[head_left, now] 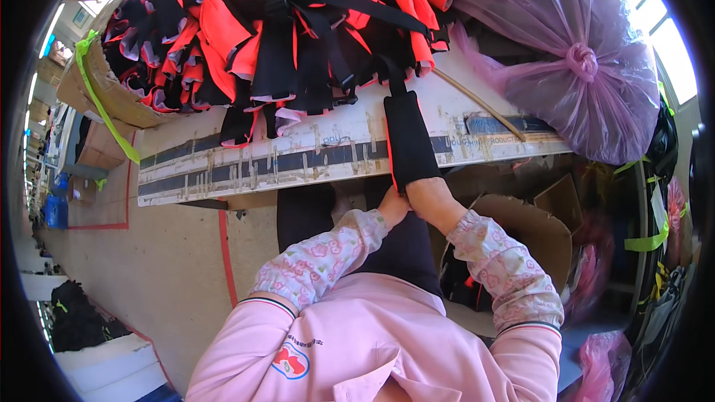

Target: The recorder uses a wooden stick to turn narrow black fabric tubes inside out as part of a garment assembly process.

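A long black fabric strip (412, 138) with a bright orange-red edge hangs over the table's front edge, its upper end running into a narrow black strap. At its lower end my left hand (394, 206) and my right hand (433, 199) are closed together, gripping the fabric. The right hand's back covers the strip's bottom end. Most fingers of both hands are hidden. Behind the strip, a big heap of similar black and orange-red strips (279, 52) with straps and buckles lies on the white table (335, 171).
A thin wooden stick (480, 104) lies on the table beside a large knotted purple plastic bag (551, 74). Under the table's right side stands an open cardboard box (521, 216). A yellow-green band (104, 97) hangs at the left. Black goods (86, 316) are piled at lower left.
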Available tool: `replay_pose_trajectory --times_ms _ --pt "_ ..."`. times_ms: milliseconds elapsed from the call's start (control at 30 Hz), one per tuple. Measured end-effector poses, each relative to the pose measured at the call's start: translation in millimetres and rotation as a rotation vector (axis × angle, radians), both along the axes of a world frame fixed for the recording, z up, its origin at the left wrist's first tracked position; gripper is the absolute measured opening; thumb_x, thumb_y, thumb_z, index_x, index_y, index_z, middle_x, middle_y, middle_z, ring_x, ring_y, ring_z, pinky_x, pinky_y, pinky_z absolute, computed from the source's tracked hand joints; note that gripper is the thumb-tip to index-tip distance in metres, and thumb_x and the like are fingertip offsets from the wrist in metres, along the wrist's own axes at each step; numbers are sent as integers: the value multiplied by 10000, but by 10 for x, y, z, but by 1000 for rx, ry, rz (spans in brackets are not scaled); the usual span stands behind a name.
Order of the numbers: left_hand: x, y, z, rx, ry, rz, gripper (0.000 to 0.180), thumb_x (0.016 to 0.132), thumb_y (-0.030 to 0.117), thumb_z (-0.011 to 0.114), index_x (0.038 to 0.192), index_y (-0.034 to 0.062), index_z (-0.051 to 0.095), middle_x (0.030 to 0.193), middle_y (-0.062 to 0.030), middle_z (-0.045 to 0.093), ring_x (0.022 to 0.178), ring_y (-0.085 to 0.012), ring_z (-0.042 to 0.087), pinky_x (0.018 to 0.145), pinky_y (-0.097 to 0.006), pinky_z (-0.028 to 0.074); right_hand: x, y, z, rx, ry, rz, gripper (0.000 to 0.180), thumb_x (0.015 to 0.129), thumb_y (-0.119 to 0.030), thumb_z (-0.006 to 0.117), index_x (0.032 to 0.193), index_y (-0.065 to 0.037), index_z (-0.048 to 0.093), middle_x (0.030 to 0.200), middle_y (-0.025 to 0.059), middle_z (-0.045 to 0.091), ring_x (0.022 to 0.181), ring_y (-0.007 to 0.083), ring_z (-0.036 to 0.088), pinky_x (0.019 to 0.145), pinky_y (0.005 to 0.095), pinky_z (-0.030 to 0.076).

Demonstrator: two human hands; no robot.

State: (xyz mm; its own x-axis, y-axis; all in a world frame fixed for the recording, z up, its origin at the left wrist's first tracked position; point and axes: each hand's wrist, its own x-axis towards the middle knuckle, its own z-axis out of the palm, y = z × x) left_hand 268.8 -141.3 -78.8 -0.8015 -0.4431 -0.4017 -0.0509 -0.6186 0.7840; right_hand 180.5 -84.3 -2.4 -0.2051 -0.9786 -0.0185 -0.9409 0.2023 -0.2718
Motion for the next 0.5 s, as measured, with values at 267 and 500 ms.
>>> replay_pose_trajectory --times_ms 267,500 --pt "31 -145 115 -199 -89 -96 225 884 -35 333 1018 -5 511 689 -133 580 379 -217 521 438 -336 488 -540 58 -1300 1317 -346 215 266 916 -252 441 932 -130 677 900 21 677 1026 194 575 887 364 442" --pt "6 -165 4 -38 -9 -47 225 933 189 461 996 -9 546 702 -148 621 461 -236 580 403 -343 487 -756 -859 -1625 1735 -570 -85 225 845 -243 571 1041 -181 662 855 -15 577 866 130 535 823 348 412"
